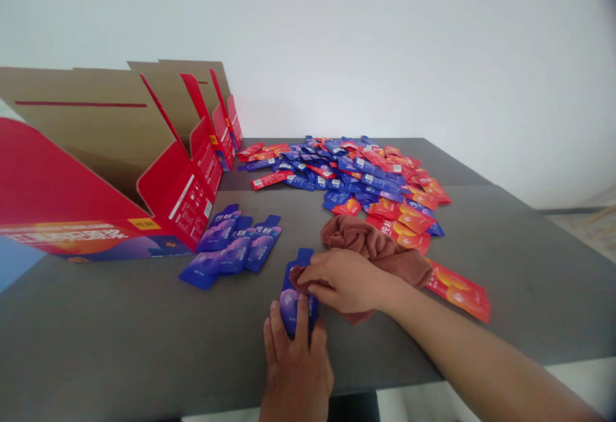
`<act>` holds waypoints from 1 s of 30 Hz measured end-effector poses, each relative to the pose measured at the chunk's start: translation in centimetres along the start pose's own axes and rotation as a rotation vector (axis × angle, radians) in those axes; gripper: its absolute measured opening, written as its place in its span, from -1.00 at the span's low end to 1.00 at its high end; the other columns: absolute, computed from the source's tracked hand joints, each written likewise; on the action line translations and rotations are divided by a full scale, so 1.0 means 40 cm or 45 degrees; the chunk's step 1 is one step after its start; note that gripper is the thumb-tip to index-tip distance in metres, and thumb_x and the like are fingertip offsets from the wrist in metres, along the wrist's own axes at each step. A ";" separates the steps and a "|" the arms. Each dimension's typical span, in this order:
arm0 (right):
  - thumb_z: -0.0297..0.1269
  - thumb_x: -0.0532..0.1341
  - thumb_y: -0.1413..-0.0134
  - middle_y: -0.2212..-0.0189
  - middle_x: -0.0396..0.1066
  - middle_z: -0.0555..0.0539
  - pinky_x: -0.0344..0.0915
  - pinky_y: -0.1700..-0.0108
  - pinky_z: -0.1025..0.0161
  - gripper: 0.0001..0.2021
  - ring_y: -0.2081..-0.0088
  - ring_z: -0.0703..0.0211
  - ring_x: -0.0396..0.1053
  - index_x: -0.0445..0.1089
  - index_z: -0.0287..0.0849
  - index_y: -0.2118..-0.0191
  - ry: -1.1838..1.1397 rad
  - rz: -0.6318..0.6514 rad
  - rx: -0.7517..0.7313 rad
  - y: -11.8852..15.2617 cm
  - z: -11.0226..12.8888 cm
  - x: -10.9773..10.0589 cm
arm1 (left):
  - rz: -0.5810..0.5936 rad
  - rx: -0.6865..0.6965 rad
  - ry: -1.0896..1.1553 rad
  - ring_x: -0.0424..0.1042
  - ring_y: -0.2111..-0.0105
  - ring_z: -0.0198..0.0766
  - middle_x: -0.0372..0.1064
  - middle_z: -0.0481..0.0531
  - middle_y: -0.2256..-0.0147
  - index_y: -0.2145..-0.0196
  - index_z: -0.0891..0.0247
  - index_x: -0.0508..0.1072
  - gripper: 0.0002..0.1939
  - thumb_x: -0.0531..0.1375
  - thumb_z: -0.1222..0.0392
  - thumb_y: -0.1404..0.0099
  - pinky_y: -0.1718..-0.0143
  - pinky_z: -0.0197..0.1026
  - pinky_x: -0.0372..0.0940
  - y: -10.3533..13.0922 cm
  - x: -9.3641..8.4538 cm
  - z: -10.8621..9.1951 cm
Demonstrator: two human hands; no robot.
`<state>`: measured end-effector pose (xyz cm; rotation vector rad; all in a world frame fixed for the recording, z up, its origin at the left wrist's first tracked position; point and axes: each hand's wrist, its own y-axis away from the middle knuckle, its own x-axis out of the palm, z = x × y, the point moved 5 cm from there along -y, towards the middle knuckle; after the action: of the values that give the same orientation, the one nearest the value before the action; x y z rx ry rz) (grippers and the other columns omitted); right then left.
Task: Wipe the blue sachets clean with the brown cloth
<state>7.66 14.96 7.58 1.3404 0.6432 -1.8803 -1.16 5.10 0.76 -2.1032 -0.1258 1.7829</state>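
Note:
A blue pouch (289, 303) lies flat on the grey table near its front edge. My left hand (297, 361) rests on the lower part of this pouch with its fingers spread. My right hand (349, 281) has its fingers closed on a brown cloth (360, 237), and a bunched bit of the cloth touches the pouch's upper part. The rest of the cloth is spread behind and under my right hand. To the left of the pouch, several blue pouches (237, 250) overlap in a small group.
Open red cardboard boxes (180, 207) stand in a row on the left. A large heap of blue and red pouches (337, 175) covers the back middle. One red pouch (462, 290) lies right of the cloth, behind my right forearm.

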 end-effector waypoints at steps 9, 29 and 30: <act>-0.28 0.02 -0.18 0.31 0.39 -0.06 0.11 0.27 0.28 -0.75 0.27 0.18 0.32 0.42 -0.11 0.15 0.002 -0.011 0.043 -0.003 -0.008 0.000 | -0.017 -0.006 0.026 0.06 -0.11 0.34 0.25 0.07 -0.09 0.19 0.15 0.48 -0.70 0.23 0.21 -0.05 -0.05 0.27 0.14 -0.003 -0.005 -0.002; -0.28 0.02 -0.18 0.32 0.38 -0.04 0.11 0.25 0.28 -0.77 0.27 0.20 0.31 0.41 -0.09 0.18 0.009 -0.005 -0.004 0.002 0.001 0.004 | -0.015 -0.097 0.116 0.09 -0.11 0.36 0.28 0.06 -0.07 0.19 0.14 0.49 -0.64 0.31 0.18 0.02 -0.06 0.29 0.16 -0.009 -0.014 -0.002; -0.28 0.02 -0.18 0.32 0.38 -0.04 0.11 0.26 0.28 -0.76 0.27 0.19 0.31 0.41 -0.09 0.17 0.017 -0.016 0.023 0.001 -0.005 0.004 | -0.004 -0.101 0.123 0.09 -0.11 0.36 0.28 0.06 -0.07 0.20 0.14 0.50 -0.63 0.32 0.19 0.04 -0.06 0.29 0.15 -0.010 -0.015 -0.002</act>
<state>7.76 15.03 7.36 1.3646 0.6441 -1.8933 -1.15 5.26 1.47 -2.2386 -0.1759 1.6968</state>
